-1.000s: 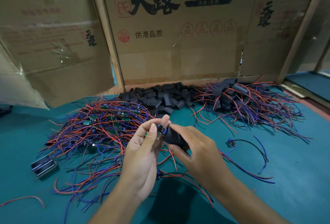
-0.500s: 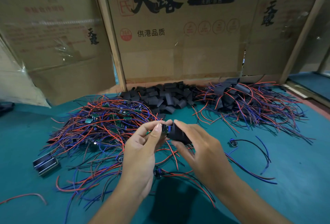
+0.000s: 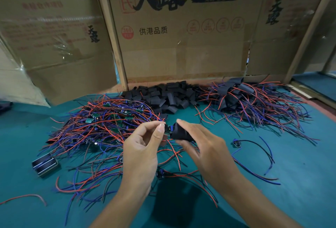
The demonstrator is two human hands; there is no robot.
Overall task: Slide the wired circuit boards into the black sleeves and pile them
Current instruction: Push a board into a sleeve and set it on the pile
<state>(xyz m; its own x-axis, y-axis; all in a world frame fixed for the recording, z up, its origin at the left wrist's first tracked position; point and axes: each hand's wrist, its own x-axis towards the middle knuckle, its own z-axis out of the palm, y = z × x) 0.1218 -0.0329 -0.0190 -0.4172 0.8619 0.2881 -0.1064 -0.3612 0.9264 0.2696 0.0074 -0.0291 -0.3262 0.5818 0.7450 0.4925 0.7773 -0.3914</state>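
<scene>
A single head-worn, wide-angle view looks forward and down over a teal table. Both forearms enter from the bottom edge, and the left hand and right hand sit close to the lens near frame centre. Farther off, cardboard boxes stand across the table's far edge and fill the upper half. Straight edges bow toward the sides.

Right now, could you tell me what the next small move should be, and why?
Probably push the circuit board further into the black sleeve: the left hand pinches the board at the sleeve's mouth, part of it is still exposed, and the right hand holds the sleeve.
</scene>
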